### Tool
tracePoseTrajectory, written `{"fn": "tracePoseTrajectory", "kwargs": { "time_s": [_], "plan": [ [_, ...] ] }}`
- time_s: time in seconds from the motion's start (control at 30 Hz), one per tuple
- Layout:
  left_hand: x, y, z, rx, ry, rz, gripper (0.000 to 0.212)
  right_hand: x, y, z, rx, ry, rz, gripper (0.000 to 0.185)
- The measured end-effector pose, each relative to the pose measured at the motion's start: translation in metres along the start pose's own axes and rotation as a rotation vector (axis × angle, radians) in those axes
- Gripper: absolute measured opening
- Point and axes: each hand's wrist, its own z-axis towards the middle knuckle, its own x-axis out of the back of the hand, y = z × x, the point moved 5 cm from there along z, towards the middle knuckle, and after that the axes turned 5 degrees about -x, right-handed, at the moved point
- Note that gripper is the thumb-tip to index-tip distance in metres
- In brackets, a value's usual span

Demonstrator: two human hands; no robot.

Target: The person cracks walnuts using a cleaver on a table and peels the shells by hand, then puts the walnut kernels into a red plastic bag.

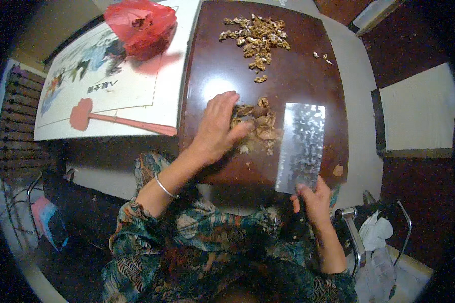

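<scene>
My right hand (315,200) grips the lower end of a cleaver (301,146), whose broad metal blade points away from me over the right part of a dark wooden table (220,45). To the blade's left lies a small heap of broken brown shells (265,128), which look like walnut shells. My left hand (223,123) rests at the left side of this heap, palm down, fingers spread, partly covering some pieces. Whether a piece is held under its fingers cannot be told. A larger pile of walnut kernels (259,34) lies at the table's far side.
Left of the dark table, a white printed table (136,117) holds a red plastic bag (144,30) and a pink fly swatter (125,120). Small pale crumbs (322,57) lie at the far right. A chair's metal armrest (354,238) and a white bag (375,229) are at lower right.
</scene>
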Motion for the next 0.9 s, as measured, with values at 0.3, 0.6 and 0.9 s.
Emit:
{"fn": "tracePoseTrajectory", "kwargs": {
  "time_s": [0.3, 0.6, 0.9],
  "plan": [
    [-0.029, 0.029, 0.029, 0.164, -0.004, -0.16, 0.063, -0.049, 0.01, 0.013, 0.003, 0.014, -0.222, 0.021],
    [0.008, 0.021, 0.055, 0.297, 0.161, -0.121, 0.054, -0.102, 0.002, 0.028, -0.34, 0.009, 0.037, 0.028],
    [0.082, 0.034, 0.106, 0.278, 0.264, -0.196, 0.046, -0.105, -0.084, 0.04, -0.2, -0.054, 0.113, 0.025]
  ]
}}
